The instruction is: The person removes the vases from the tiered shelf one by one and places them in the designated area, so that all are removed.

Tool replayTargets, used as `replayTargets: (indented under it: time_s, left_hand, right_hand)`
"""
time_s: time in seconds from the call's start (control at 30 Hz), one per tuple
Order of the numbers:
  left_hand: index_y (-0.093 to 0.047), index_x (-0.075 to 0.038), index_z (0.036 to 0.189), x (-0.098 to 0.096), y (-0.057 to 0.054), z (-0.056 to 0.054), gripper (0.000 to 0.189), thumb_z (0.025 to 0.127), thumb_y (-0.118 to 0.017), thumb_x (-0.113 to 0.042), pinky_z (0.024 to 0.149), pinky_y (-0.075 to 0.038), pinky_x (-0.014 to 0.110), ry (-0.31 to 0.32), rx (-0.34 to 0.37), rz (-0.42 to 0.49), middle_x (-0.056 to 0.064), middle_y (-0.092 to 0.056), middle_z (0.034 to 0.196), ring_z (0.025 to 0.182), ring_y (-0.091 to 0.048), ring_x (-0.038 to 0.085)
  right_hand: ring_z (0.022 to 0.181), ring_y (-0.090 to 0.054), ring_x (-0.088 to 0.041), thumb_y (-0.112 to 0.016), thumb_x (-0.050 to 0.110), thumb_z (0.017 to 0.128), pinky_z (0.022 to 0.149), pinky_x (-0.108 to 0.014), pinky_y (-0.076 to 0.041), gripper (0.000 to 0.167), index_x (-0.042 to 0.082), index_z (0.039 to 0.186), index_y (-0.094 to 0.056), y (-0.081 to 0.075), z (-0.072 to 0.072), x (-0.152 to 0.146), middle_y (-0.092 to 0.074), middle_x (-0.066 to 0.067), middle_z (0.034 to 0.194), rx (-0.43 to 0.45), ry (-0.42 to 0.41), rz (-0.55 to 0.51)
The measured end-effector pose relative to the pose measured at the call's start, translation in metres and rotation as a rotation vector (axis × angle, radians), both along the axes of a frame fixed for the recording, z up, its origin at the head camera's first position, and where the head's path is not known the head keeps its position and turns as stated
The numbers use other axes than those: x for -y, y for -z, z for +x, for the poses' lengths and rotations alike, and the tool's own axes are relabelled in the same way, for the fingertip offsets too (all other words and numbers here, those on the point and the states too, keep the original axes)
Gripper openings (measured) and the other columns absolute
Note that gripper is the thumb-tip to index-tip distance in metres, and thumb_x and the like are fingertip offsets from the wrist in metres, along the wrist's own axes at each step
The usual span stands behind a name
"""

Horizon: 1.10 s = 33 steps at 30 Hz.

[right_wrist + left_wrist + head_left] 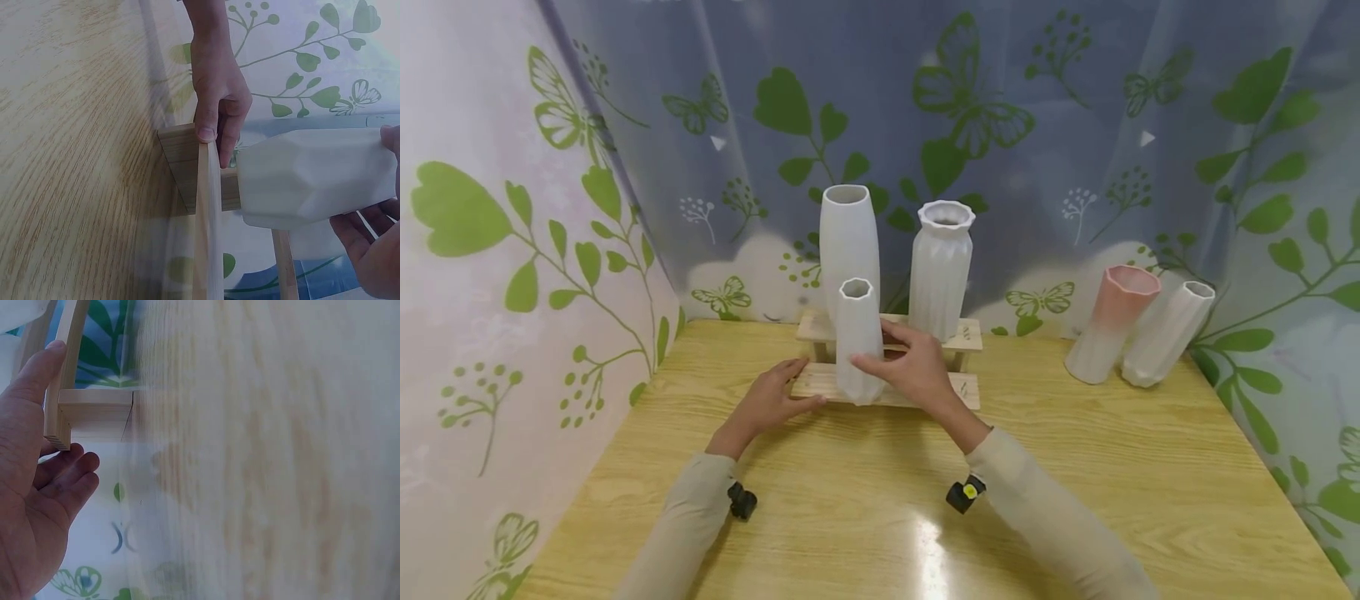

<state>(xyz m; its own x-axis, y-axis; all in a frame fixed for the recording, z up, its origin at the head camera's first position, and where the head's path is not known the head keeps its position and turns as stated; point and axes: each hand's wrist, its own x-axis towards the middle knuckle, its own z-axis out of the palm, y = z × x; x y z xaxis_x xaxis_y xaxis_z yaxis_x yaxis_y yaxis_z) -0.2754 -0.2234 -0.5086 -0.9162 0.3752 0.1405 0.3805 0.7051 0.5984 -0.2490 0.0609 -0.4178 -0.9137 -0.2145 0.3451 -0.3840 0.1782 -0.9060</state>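
Note:
My right hand [919,368] holds a small white faceted vase [859,346] upright at the lower step of a two-tier wooden stand [961,332]. In the right wrist view, a narrow gap shows between the base of this vase [306,178] and the step's board [209,237]. At the stand's left end, my left hand [769,400] pinches the lower board, thumb in front and fingers behind; the left wrist view shows this hand [37,481] at the board's end. On the upper step stand a tall smooth white vase [850,242] and a fluted white vase with a scalloped rim [942,275].
Two more vases lean at the table's right rear: a pink-and-white one [1112,325] and a white ribbed one [1168,333]. Patterned curtains [880,108] hang close behind the stand and along both sides of the wood-grain table [850,517].

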Motion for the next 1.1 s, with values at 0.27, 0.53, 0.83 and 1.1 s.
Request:
replayTargets:
  time_s: [0.27,0.53,0.83,1.1]
  left_hand:
    - [-0.038,0.0,0.157,0.0,0.0,0.0,0.096,0.088,-0.077,-0.054,0.101,-0.051,0.057,-0.003,-0.015,0.005,0.026,-0.045,0.154,0.13,-0.055,0.044]
    - [-0.037,-0.001,0.157,0.001,0.0,-0.002,0.098,0.088,-0.075,-0.059,0.097,-0.053,0.056,-0.006,0.002,-0.012,0.025,-0.042,0.156,0.129,-0.055,0.043]
    - [-0.037,0.0,0.157,0.0,-0.003,0.002,0.096,0.089,-0.074,-0.057,0.097,-0.053,0.057,-0.005,0.0,-0.015,0.027,-0.041,0.156,0.128,-0.056,0.044]
    - [-0.037,0.0,0.157,-0.002,-0.003,0.0,0.098,0.088,-0.075,-0.059,0.101,-0.05,0.059,-0.003,0.022,-0.006,0.026,-0.041,0.156,0.133,-0.052,0.045]
  right_hand:
    - [0.108,-0.072,-0.029,-0.091,0.026,0.081,0.086,-0.039,-0.061,0.063,0.01,0.136,-0.067,-0.003,0.006,-0.01,-0.069,-0.011,0.127,0.0,0.015,0.003]
    - [0.109,-0.071,-0.03,-0.091,0.025,0.08,0.087,-0.041,-0.061,0.06,0.011,0.133,-0.069,-0.005,0.009,-0.022,-0.07,-0.012,0.126,-0.02,0.037,0.003]
    - [0.108,-0.071,-0.031,-0.092,0.021,0.078,0.086,-0.038,-0.061,0.062,0.006,0.133,-0.068,-0.007,0.017,-0.036,-0.071,-0.015,0.123,-0.012,0.072,-0.01]
    - [0.109,-0.071,-0.032,-0.092,0.022,0.079,0.086,-0.039,-0.061,0.063,0.006,0.135,-0.067,-0.009,0.022,-0.05,-0.07,-0.015,0.124,-0.004,0.09,0.02]
